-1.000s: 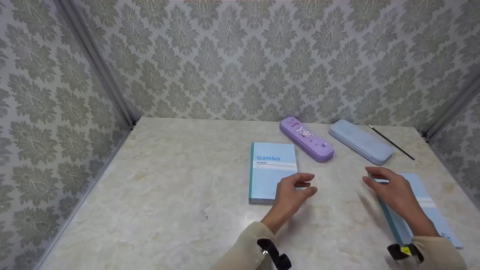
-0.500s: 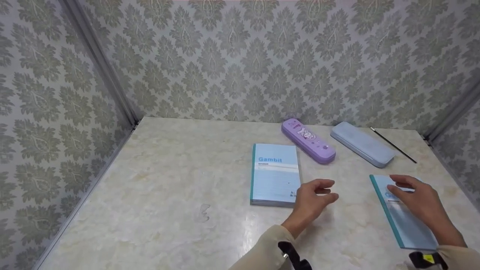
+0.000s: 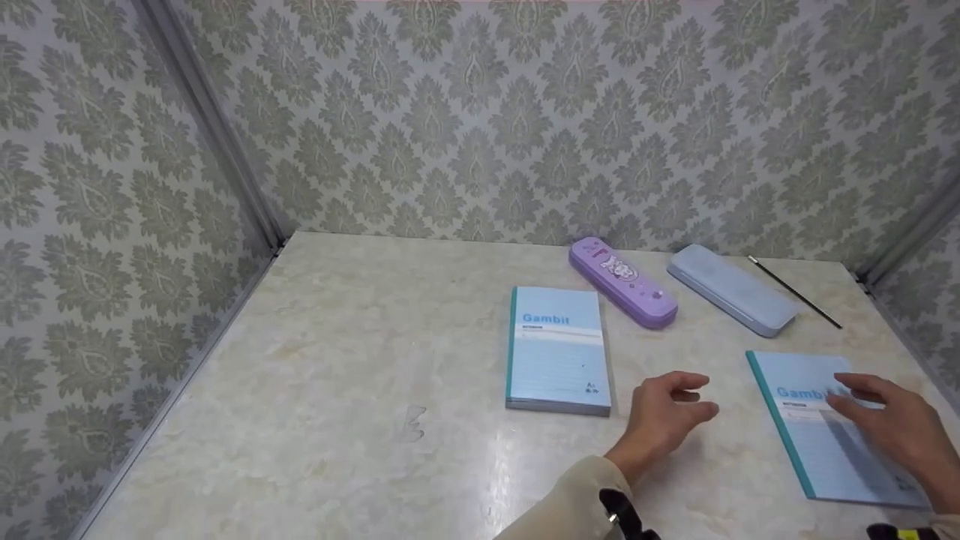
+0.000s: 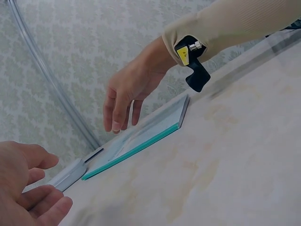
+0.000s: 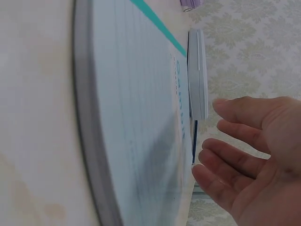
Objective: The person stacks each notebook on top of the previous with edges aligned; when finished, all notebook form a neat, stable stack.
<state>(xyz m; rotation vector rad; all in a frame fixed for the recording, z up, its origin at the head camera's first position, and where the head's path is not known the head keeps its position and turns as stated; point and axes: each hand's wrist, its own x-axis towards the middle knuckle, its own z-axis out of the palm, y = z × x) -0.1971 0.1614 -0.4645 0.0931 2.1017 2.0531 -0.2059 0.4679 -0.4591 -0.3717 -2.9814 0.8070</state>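
Two light blue notebooks lie on the table, each with a green spine and "Gambit" on the cover. My right hand (image 3: 892, 420) hovers over the right notebook (image 3: 825, 450), its fingers loosely bent and holding nothing. In the left wrist view a gap shows between that hand (image 4: 136, 89) and the cover. My left hand (image 3: 664, 416) is above the table between the two notebooks, fingers relaxed and nothing in them. To its left lies the other notebook (image 3: 559, 367), which looks thicker, perhaps a stack.
A purple pencil case (image 3: 624, 281) with a cartoon print lies behind the notebooks. Right of it are a pale blue case (image 3: 731, 289) and a thin black pencil (image 3: 795, 292). Patterned wall panels (image 3: 480, 120) bound the marbled table (image 3: 337, 337) at the back and sides.
Both hands have moved right and a little nearer the person. The left hand has left the area over the left notebook. The right notebook's cover is more exposed; the view has shifted slightly.
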